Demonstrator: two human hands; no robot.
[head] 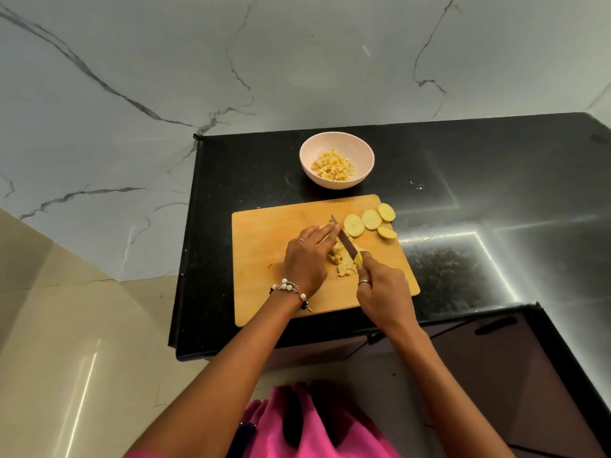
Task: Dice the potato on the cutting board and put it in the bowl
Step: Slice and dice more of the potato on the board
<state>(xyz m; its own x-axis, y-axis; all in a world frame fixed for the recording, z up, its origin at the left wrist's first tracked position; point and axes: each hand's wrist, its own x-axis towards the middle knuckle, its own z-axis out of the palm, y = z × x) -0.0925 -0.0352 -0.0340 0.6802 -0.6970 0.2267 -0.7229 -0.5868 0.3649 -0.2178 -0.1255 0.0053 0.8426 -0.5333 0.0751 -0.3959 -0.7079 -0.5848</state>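
A wooden cutting board (264,259) lies on the black stone surface (463,180), near its front edge. The right hand (383,292) is closed around the yellow handle of a knife (345,241), whose dark blade slants away to the far left, tip over the middle of the board. The left hand (305,259) lies flat beside the blade on its left, fingers stretched out and together, fingertips pressing down on the potato pieces being cut; it grips nothing. A heap of diced potato (342,262) sits between the two hands, partly hidden under the left palm. Four round potato slices (372,219) lie in a loose row at the far right corner of the board, well clear of the blade; one of them reaches the board's right edge. Beyond the board, toward the wall, stands a pale pink bowl (360,150) holding a mound of potato cubes (333,166). A beaded bracelet (291,289) circles the left wrist, and each hand wears a ring. Pink clothing shows at the bottom of the view.
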